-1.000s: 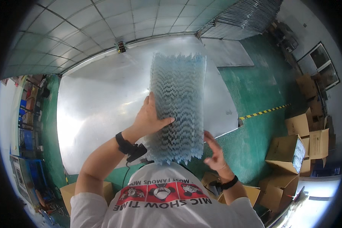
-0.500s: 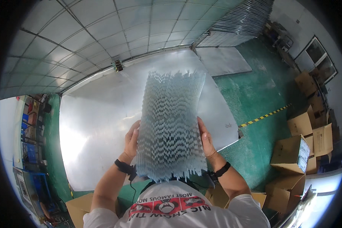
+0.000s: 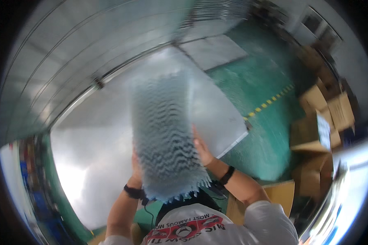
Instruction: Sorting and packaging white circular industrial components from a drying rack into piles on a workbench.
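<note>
Between my two hands is a bundle of thin, pale translucent strips (image 3: pixel 164 134), packed close together, with ragged ends and wavy bands of light and dark across it. My left hand (image 3: pixel 137 166) grips its left side, partly hidden by the bundle. Against the right side presses my right hand (image 3: pixel 202 149), thumb and fingers along the edge. The bundle is held up in front of my body, over the near part of a shiny metal-topped table (image 3: pixel 90 139). Motion smears its far end.
Open cardboard boxes (image 3: pixel 310 132) stand on the right, with another box (image 3: pixel 280 196) beside my right elbow. Yellow-and-black tape (image 3: pixel 270 102) crosses the green floor (image 3: pixel 270 143). A large panel with grid lines (image 3: pixel 98 45) rises behind the table. Shelving with bins (image 3: pixel 32 183) lines the left.
My view has turned to the right, so the table and room shift left and tilt. Both hands still hold the bundle, which now sits further left in the picture.
</note>
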{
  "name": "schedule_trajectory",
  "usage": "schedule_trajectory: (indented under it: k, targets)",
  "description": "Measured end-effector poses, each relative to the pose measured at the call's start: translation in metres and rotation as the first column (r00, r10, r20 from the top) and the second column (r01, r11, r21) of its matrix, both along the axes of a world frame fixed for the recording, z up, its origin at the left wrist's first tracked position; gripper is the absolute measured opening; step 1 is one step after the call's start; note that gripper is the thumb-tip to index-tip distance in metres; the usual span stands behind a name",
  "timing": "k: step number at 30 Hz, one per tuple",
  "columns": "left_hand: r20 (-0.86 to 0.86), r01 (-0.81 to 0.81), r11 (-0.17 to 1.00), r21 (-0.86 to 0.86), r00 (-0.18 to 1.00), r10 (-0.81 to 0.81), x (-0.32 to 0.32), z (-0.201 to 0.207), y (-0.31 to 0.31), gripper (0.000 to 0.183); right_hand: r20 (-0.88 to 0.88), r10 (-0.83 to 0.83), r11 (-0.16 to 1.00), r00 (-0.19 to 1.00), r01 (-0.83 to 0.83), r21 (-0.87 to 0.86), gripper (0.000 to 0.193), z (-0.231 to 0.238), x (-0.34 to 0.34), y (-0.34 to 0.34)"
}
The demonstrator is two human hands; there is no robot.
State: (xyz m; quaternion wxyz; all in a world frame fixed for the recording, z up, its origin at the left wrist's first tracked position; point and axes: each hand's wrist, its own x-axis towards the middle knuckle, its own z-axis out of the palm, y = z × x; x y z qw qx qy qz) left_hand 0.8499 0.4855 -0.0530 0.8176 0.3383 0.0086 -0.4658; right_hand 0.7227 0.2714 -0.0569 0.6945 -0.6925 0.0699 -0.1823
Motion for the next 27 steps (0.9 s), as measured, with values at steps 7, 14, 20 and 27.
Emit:
schedule_trajectory:
  k: [7, 14, 20, 27]
  targets:
    - [0.094, 0.468, 0.882, -0.059, 0.882, -0.462, -0.024, 0.066, -0.030, 0.082, 0.015, -0.188, 0.940, 0.982, 0.175, 0.292, 0.072, 0.037, -0.063, 0.034]
    - [0.303, 0.815, 0.579, 0.026, 0.546, -0.781, -0.086, 0.111, -0.107, 0.084, 0.119, -0.667, 0.637, 0.735, 0.480, 0.603, 0.073, 0.054, -0.186, 0.068]
    - [-0.111, 0.991, -0.019, -0.130, -0.033, -0.993, -0.181, 0.130, -0.182, 0.090, -0.114, -0.866, 0.026, 0.488, 0.271, 0.962, 0.067, 0.104, -0.266, 0.106]
    - [0.039, 0.943, -0.332, 0.019, -0.332, -0.942, -0.316, -0.002, -0.221, 0.070, 0.053, -0.918, 0.084, 0.392, 0.061, 0.995, 0.086, 0.094, -0.373, 0.141]
